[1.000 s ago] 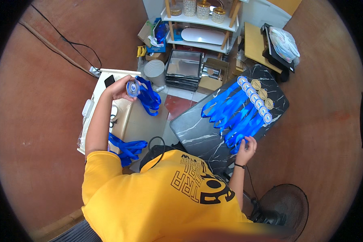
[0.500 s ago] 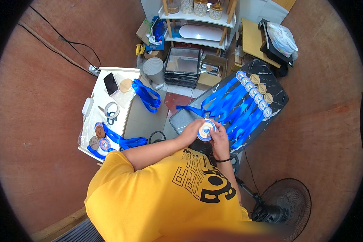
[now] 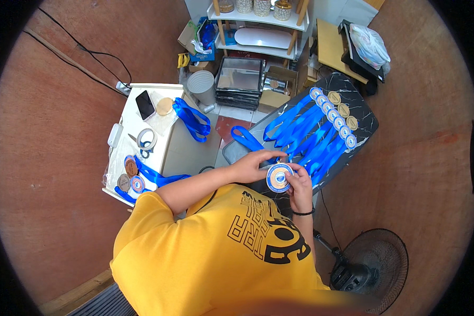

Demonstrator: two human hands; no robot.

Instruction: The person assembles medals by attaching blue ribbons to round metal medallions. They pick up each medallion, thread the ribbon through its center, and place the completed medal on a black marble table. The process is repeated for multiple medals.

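A round medal (image 3: 279, 177) with a blue-and-white printed face is held up in front of my chest. Fingers and thumb of my right hand (image 3: 301, 190) grip its right side. My left hand (image 3: 254, 164) is closed at the medal's upper left edge, by the ribbon end; its exact grip is partly hidden. A blue ribbon loop (image 3: 246, 138) lies beyond my left hand. On the black marbled table (image 3: 364, 118), several similar medals (image 3: 332, 115) form a slanting row, their blue ribbons (image 3: 300, 131) stretched toward me. Several plain gold medals (image 3: 343, 110) lie beside that row.
At left, a white cabinet (image 3: 168, 145) carries a phone (image 3: 145, 105), tape roll (image 3: 147, 138), scissors (image 3: 145, 154) and more medals (image 3: 131, 167). Behind stand a grey bin (image 3: 201, 87), stacked black frames (image 3: 239, 84) and a shelf (image 3: 258, 47). A fan (image 3: 371, 271) stands lower right.
Both hands and the medal have shifted slightly right and nearer me. The medal's face shows more fully, and the ribbon by my left hand has spread into a wider loop.
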